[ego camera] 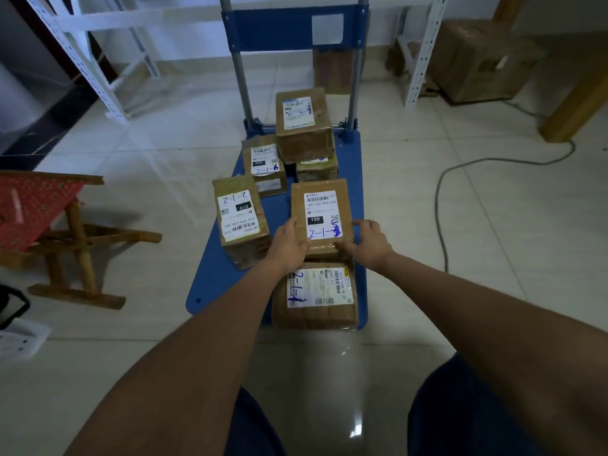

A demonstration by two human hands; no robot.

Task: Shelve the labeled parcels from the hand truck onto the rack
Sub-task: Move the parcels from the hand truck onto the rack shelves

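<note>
On the blue hand truck (pixel 227 278), you hold the parcel marked 150 (pixel 320 218) between your hands: left hand (pixel 289 245) grips its near-left edge, right hand (pixel 368 243) its near-right corner, fingers curled round it.

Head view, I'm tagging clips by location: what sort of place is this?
Probably a small parcel depot or stockroom: labeled parcels on a blue hand truck, white slotted racks, and a big carton on a tiled floor.

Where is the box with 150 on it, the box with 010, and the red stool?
150 box (pixel 320 212): head view, on its white label.
010 box (pixel 238 213): head view, on its white label.
Red stool (pixel 31 205): head view, on its red top.
</note>
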